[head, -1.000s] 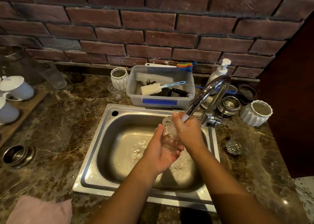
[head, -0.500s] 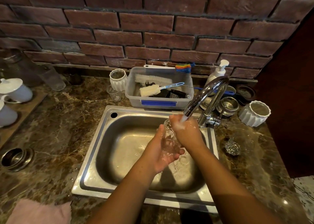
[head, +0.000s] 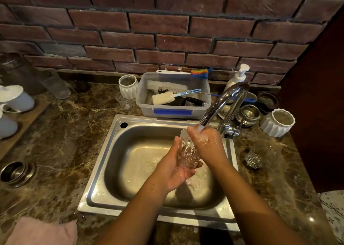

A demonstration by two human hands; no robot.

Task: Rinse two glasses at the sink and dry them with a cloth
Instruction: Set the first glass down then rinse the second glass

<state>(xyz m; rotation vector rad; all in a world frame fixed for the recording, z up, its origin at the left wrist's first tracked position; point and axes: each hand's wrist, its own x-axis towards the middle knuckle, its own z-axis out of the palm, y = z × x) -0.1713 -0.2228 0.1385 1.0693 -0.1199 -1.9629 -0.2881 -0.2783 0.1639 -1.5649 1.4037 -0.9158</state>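
Seen from my head, looking down at a steel sink [head: 104, 163] set in a brown marble counter [head: 61, 136] below a red brick wall [head: 167, 27].

Both my hands are over the basin, on its right side, under the curved chrome tap [head: 223, 103]. My left hand [head: 175, 172] lies palm up with the fingers curled around the base of a clear patterned glass [head: 187, 149] and cradles it from below. The glass is tilted, its mouth towards the tap. My right hand [head: 206, 144] comes in from the right and closes over the upper part of the glass, fingers bent down over the rim — whether they reach inside I cannot tell. Water from the tap hits the back of this hand and spills into the basin.

The second glass [head: 254, 158] stands on the counter right of the sink, well apart from my hands. A pink cloth [head: 42, 231] lies on the counter at the bottom left corner.

Behind the sink sits a plastic tub [head: 173, 112] of brushes, with a white ribbed pot [head: 128, 86] to its left and a pump bottle [head: 237, 77] behind the tap. Another white ribbed pot [head: 277, 122] stands at the far right. White cups [head: 16, 97] rest on a wooden board at the left edge — below them, steel bowls [head: 15, 173].
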